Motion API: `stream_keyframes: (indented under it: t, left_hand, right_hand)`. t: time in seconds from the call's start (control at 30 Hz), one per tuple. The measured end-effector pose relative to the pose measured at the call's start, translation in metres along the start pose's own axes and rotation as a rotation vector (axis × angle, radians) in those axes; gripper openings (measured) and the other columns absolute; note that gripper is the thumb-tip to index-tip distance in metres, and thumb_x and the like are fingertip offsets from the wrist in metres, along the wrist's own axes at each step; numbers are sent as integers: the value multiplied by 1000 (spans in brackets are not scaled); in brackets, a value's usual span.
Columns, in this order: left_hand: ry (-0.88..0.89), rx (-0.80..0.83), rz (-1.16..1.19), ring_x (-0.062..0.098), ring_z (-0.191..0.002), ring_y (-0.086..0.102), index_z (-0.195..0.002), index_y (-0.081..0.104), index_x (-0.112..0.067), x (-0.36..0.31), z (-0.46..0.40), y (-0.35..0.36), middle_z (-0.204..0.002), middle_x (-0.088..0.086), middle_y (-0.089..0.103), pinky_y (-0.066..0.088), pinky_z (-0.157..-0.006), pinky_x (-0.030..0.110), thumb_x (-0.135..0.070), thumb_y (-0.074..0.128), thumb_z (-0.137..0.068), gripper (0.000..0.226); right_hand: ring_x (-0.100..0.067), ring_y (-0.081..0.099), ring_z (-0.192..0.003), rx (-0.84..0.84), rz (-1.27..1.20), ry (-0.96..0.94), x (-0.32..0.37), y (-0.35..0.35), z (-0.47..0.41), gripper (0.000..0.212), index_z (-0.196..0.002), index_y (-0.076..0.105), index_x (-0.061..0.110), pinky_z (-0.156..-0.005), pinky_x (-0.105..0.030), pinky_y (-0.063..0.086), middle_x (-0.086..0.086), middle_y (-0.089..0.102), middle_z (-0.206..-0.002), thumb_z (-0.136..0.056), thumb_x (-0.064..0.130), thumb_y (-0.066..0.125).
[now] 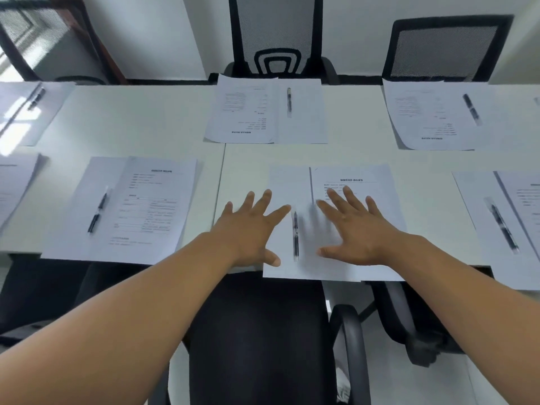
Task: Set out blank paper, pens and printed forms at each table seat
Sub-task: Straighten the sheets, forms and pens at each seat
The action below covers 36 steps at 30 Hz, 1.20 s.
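At the seat in front of me a blank sheet (287, 182) lies beside a printed form (377, 182) on the white table (350, 153). A black pen (295, 235) rests on the blank sheet between my hands. My left hand (251, 226) is spread flat with straight fingers over the sheet's left edge and the table. My right hand (353, 226) is spread flat over the printed form, just right of the pen. Neither hand holds anything.
Other seats have paper sets with pens: near left (125, 209), near right (508, 223), far middle (268, 109), far right (438, 115), far left (32, 106). Black mesh chairs (277, 39) stand behind the table, and a black chair seat (257, 331) sits below me.
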State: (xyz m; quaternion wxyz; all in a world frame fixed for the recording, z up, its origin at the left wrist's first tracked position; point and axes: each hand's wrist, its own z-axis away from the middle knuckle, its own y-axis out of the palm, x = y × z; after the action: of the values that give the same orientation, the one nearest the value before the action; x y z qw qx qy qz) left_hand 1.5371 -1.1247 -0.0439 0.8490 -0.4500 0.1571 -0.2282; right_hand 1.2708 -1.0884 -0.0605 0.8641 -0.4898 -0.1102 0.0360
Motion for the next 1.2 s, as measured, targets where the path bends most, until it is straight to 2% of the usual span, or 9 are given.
stream_keyframes:
  t: [0.2, 0.3, 0.53, 0.8, 1.03, 1.2]
  left_hand:
    - [-48, -116, -138, 42, -168, -12, -173, -9, -38, 7, 39, -7, -182, 9, -19, 10, -129, 77, -80, 55, -97, 107]
    - [-70, -146, -153, 42, -168, -11, -173, -6, -37, 9, 62, -16, -182, 9, -19, 13, -128, 77, -79, 54, -98, 104]
    - [-121, -206, -178, 43, -168, -12, -172, -8, -36, 0, 141, -37, -181, 9, -23, 20, -124, 78, -73, 60, -98, 107]
    - [-277, -259, -184, 43, -168, -11, -173, -5, -34, -23, 263, -41, -181, 8, -23, 18, -125, 77, -67, 61, -101, 103]
    - [-366, -261, -147, 42, -168, -11, -172, -2, -36, -71, 365, -37, -181, 6, -22, 16, -126, 77, -65, 64, -100, 101]
    - [-442, -316, -150, 42, -168, -10, -172, -3, -36, -78, 436, -49, -182, 6, -22, 14, -127, 76, -62, 64, -101, 101]
  right_hand:
    - [-24, -14, -168, -101, 4, 29, 44, -17, 26, 101, -174, 0, 30, -136, -57, 1, 1, -9, -183, -99, 70, 56]
    - [-25, -10, -169, -137, 9, 42, 68, -30, 48, 99, -174, 3, 29, -136, -56, 3, 0, -3, -183, -100, 69, 56]
    - [-28, -20, -167, -170, 104, 32, 115, -71, 107, 100, -174, -1, 34, -135, -58, -5, 0, -13, -183, -99, 72, 52]
    - [-26, -25, -166, -284, 151, -113, 172, -96, 189, 99, -173, -6, 38, -135, -56, -10, 3, -21, -181, -99, 74, 50]
    - [-27, -26, -166, -316, 140, -200, 197, -96, 270, 106, -173, -9, 37, -134, -57, -9, 2, -21, -181, -97, 74, 54]
    - [-28, -24, -166, -395, 134, -286, 237, -115, 308, 107, -173, -10, 36, -134, -57, -8, 2, -21, -181, -98, 74, 55]
